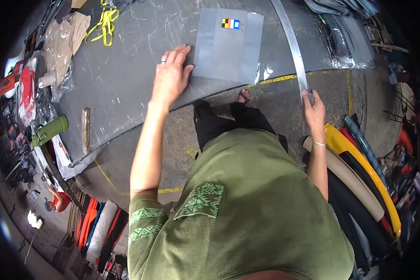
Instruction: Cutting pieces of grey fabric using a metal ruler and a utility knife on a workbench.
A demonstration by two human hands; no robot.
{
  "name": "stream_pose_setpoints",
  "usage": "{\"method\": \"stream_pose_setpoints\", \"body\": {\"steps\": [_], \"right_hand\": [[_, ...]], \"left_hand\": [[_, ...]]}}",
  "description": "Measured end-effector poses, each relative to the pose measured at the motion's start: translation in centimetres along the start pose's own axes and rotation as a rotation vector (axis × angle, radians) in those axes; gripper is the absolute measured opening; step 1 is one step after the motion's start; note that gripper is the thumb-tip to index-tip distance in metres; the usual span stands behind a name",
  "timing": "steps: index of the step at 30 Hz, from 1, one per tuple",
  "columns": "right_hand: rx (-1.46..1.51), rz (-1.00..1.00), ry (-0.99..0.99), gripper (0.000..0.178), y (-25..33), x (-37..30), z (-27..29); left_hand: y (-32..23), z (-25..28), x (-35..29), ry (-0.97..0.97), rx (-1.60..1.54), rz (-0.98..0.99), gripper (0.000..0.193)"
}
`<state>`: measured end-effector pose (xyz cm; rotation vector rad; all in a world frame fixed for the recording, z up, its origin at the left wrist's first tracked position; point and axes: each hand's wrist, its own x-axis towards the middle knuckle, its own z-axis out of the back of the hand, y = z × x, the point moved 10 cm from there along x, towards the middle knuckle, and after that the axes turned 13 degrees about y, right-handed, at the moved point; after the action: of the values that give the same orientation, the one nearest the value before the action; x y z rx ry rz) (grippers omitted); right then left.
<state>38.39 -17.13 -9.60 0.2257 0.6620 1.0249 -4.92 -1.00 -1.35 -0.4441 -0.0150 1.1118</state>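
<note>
My left hand (170, 77) lies palm down on the dark grey table (121, 79), its fingers stretched out, with a ring on one of them. Just right of its fingertips is a flat grey sheet (209, 46), which looks like a pouch or folded material. Near the sheet's top sits a small coloured flag patch (230, 24). A long metal ruler (291, 39) runs from the table's far side over the near edge. My right hand (315, 109) grips the ruler's near end, fingers closed around it, beyond the table edge.
At the far left lie a tangled yellow tape (106, 25) and clear plastic wrapping (56, 51). A green cylinder (50, 130) and a worn stick (86, 130) rest nearer. Folded grey sheets (352, 37) lie far right. Material rolls (359, 177) stand by my right arm. A person in red (58, 199) is lower left.
</note>
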Motion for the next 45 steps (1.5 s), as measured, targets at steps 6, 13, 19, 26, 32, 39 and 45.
{"method": "stream_pose_setpoints", "body": {"steps": [6,13,19,26,32,39,45], "right_hand": [[0.292,-0.002,0.103,0.052,-1.0,1.3,-0.4],[0.479,-0.037,0.11,0.04,-1.3,0.8,-0.4],[0.479,-0.041,0.129,0.04,-0.9,0.7,-0.2],[0.389,0.007,-0.138,0.035,-0.4,-0.9,1.6],[0.403,0.044,-0.024,0.035,1.0,-3.2,-0.1],[0.493,0.18,0.065,0.04,8.5,-5.1,-5.3],[0.34,0.155,0.219,0.042,11.8,-5.8,-8.9]], "left_hand": [[1.9,-1.2,-0.3,0.041,0.148,-0.017,0.067],[-4.2,-3.2,-1.4,-0.094,0.015,0.011,0.063],[-4.2,-2.1,-1.1,-0.128,-0.168,-0.008,0.055],[-0.8,-3.0,0.8,-0.11,0.003,0.021,0.08],[-0.6,-4.1,0.8,-0.101,0.021,0.029,0.084],[-0.7,-4.2,1.0,-0.102,0.048,0.031,0.084],[-0.8,-4.5,0.8,-0.115,0.059,0.033,0.084]]}}
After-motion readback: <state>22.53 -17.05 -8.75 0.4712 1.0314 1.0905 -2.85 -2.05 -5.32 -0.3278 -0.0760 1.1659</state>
